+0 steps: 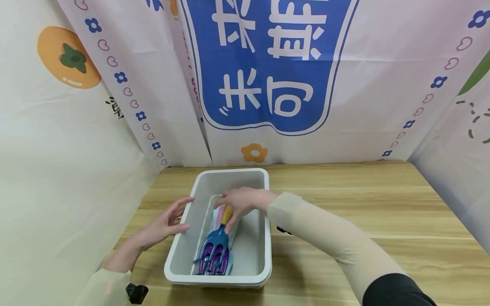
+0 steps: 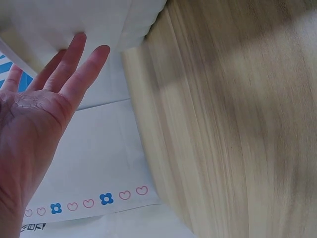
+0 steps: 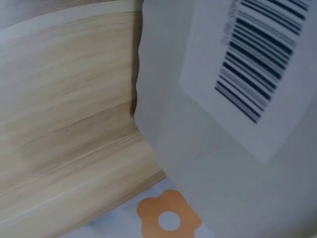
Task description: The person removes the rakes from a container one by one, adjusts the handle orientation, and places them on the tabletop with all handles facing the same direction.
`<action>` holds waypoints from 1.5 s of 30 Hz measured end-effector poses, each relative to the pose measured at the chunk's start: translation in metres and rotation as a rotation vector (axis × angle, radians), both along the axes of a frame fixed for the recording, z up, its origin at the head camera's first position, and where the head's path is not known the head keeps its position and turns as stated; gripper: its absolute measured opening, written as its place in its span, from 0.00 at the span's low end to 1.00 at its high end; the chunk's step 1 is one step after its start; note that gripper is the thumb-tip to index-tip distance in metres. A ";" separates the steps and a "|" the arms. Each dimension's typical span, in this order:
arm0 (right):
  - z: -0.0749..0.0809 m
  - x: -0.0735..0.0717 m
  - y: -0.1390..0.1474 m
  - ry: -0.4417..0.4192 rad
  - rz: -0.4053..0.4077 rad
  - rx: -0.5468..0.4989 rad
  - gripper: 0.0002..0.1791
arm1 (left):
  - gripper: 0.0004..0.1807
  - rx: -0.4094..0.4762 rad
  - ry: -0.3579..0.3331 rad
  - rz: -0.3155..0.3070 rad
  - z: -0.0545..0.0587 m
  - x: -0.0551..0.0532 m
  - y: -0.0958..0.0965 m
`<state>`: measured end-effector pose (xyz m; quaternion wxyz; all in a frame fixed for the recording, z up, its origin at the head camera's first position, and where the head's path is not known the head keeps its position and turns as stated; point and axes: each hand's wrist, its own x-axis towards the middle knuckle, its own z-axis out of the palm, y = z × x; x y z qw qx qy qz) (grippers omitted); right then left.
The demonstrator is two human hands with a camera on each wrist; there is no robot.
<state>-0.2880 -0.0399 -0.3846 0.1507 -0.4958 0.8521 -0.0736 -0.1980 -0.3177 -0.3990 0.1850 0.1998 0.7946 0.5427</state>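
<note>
A pale grey plastic bin (image 1: pixel 266 255) stands on the table with garden hand tools inside. On top lies a blue hand fork (image 1: pixel 217 239) with a yellow handle (image 1: pixel 227 214); a purple fork (image 1: pixel 222 265) and a pink handle (image 1: pixel 220 214) show under it. My right hand (image 1: pixel 243 202) reaches over the right rim, thumb and fingers spread about the yellow handle. My left hand (image 1: pixel 168 223) is at the bin's left side, fingers extended; in the left wrist view its fingertips (image 2: pixel 101 52) are against or close to the outer wall (image 2: pixel 106 22).
The bin rests on a wood-grain table (image 1: pixel 363 204). Behind it hangs a white printed cloth (image 1: pixel 164 76) with a blue panel. A barcode label (image 3: pixel 252 74) is on the bin's outer wall. Light-coloured pieces lie beneath the forks, partly hidden.
</note>
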 end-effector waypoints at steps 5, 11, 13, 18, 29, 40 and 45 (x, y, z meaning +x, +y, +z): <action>-0.008 -0.004 0.000 0.011 -0.012 0.002 0.44 | 0.39 0.000 0.008 0.006 -0.002 0.001 0.002; -0.011 -0.009 0.001 0.045 -0.009 0.040 0.39 | 0.39 0.002 0.013 0.009 -0.004 0.000 0.005; -0.013 -0.010 0.001 0.043 -0.007 0.064 0.36 | 0.39 0.003 0.013 0.010 -0.004 0.000 0.006; -0.019 -0.012 0.001 0.017 -0.013 0.137 0.33 | 0.39 0.001 -0.001 0.011 -0.005 0.000 0.009; -0.019 -0.011 0.001 -0.153 -0.076 0.194 0.33 | 0.39 -0.015 -0.006 0.031 -0.006 0.000 0.007; -0.012 -0.008 0.000 -0.214 -0.180 0.329 0.28 | 0.39 0.014 -0.002 0.030 -0.004 0.002 0.000; -0.012 -0.007 -0.002 -0.211 -0.198 0.368 0.28 | 0.39 0.010 -0.008 0.034 -0.003 0.002 -0.002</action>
